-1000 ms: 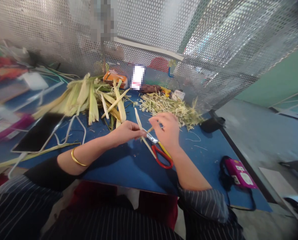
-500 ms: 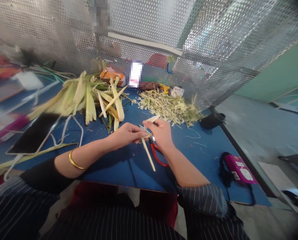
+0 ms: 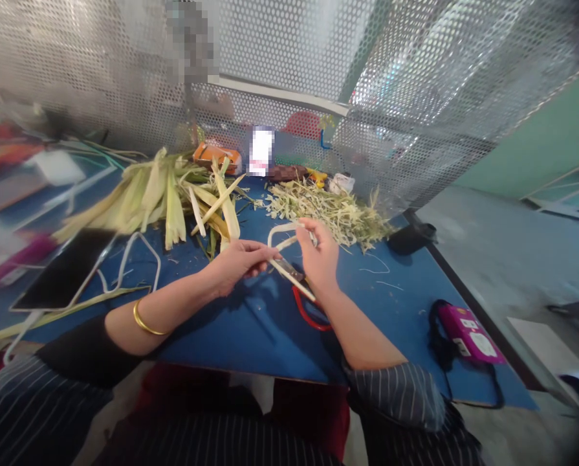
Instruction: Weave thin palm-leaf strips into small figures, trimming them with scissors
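A: Nearest on the blue desk?
B: Red-handled scissors, lying under the right wrist; just above them, both hands share a pale leaf strip.
A: The grip?
B: The left hand pinches the straight part; the right hand pinches the curled end, so the strip forms a loop.
A: Handling?
B: Light, thin and springy, I'd judge; likely to crease or split if bent sharply; best pinched flat near the bend.
A: Beyond?
B: Whole leaves; shredded trimmings.

A blue bench stands against a perforated metal screen; grey floor and green wall lie beyond its right edge.
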`<state>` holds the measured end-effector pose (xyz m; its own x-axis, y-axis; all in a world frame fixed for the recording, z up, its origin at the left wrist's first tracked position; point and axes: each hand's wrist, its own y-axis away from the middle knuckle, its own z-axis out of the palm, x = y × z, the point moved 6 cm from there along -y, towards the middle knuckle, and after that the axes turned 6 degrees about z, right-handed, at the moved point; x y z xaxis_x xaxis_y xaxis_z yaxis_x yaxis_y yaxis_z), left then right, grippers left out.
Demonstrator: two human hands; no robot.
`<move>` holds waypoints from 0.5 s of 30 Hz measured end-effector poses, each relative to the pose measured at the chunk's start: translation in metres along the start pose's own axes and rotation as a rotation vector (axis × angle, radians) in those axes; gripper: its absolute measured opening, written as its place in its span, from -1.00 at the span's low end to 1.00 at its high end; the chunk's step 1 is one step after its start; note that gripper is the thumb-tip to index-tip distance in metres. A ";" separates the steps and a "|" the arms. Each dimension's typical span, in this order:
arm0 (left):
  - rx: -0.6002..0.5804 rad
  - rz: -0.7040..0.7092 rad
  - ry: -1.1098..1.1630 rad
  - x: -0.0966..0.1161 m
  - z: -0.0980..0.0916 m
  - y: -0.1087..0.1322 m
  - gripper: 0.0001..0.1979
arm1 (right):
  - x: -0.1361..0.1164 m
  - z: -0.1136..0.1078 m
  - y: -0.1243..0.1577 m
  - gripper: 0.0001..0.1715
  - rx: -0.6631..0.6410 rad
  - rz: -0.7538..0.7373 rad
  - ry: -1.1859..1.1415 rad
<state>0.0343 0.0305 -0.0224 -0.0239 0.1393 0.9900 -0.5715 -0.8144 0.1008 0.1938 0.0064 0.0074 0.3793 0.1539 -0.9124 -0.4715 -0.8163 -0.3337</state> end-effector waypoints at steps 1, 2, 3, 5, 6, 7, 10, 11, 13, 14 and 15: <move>0.043 0.006 0.043 0.001 -0.003 -0.001 -0.68 | 0.006 -0.004 -0.003 -0.67 0.052 0.057 -0.046; 0.078 0.014 0.076 0.002 -0.006 -0.002 -0.66 | 0.012 -0.006 -0.005 -0.64 0.077 0.134 -0.107; 0.101 0.018 0.099 0.003 -0.008 -0.002 -0.64 | 0.020 -0.004 -0.006 -0.62 0.056 0.229 -0.178; 0.118 0.018 0.120 0.004 -0.009 -0.002 -0.64 | 0.032 0.010 -0.003 -0.59 -0.129 0.446 -0.319; 0.111 0.016 0.124 0.004 -0.008 -0.001 -0.66 | 0.035 0.020 0.002 -0.57 -0.256 0.550 -0.387; 0.096 0.010 0.127 0.003 -0.007 -0.001 -0.67 | 0.035 0.028 0.008 -0.57 -0.378 0.635 -0.451; 0.030 -0.024 0.133 0.001 -0.002 -0.001 -0.68 | 0.029 0.040 0.019 -0.65 -0.568 0.725 -0.590; 0.012 -0.034 0.136 0.000 0.000 -0.001 -0.67 | 0.027 0.040 0.019 -0.68 -0.575 0.716 -0.618; -0.026 -0.038 0.158 0.000 0.002 -0.001 -0.63 | 0.025 0.038 0.017 -0.72 -0.558 0.697 -0.650; -0.044 -0.034 0.175 0.000 0.003 -0.001 -0.61 | 0.025 0.038 0.016 -0.73 -0.543 0.693 -0.655; -0.056 -0.034 0.190 0.000 0.004 -0.002 -0.60 | 0.026 0.037 0.016 -0.74 -0.530 0.690 -0.652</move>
<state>0.0382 0.0298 -0.0218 -0.1551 0.2740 0.9491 -0.6192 -0.7756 0.1227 0.1667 0.0183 -0.0300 -0.4049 -0.2921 -0.8664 0.0420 -0.9525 0.3015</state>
